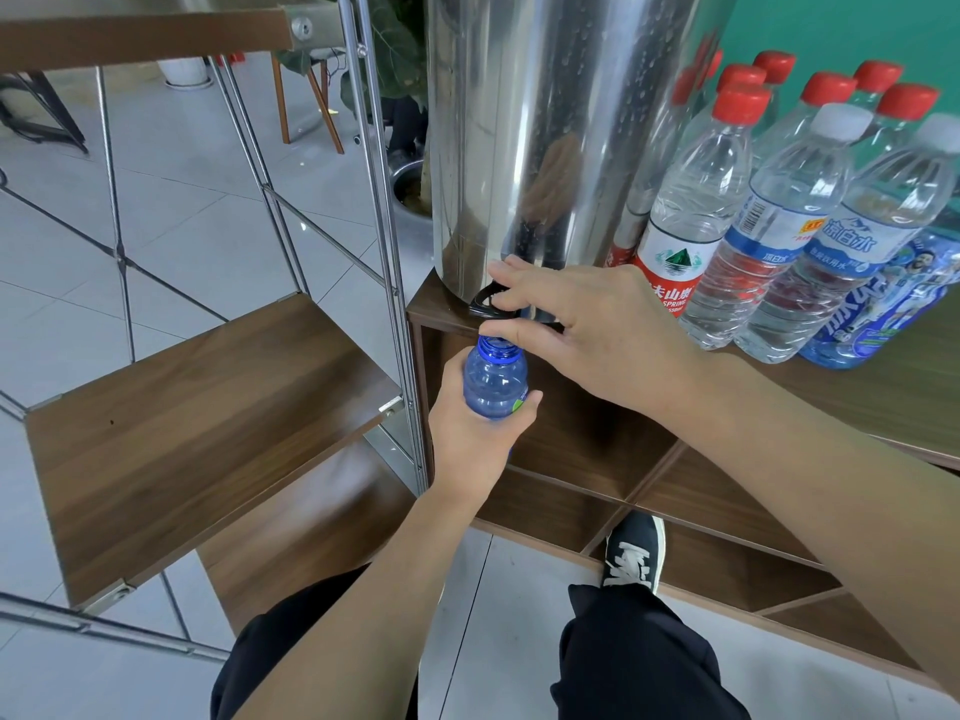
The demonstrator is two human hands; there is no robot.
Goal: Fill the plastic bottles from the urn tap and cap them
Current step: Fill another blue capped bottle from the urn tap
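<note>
The small blue transparent plastic bottle (494, 383) is uncapped and stands upright in the air, with its open mouth directly below the black tap handle (488, 304) at the foot of the tall shiny steel urn (561, 137), so that the water can fall straight into the neck. The left hand (475, 433) holds it with the fingers and thumb wrapped around its lower body, which leaves the mouth free. The right hand (587, 330) reaches over the tap, its fingers curled on the handle, I think in order to open the flow; no stream of water is visible, and the hand hides the spout. The urn stands at the corner of the brown wooden cabinet (883, 387), so the tap hangs past the edge. Just beside the urn, on its right, stands a group of capped clear bottles (769, 210), apparently already filled.
</note>
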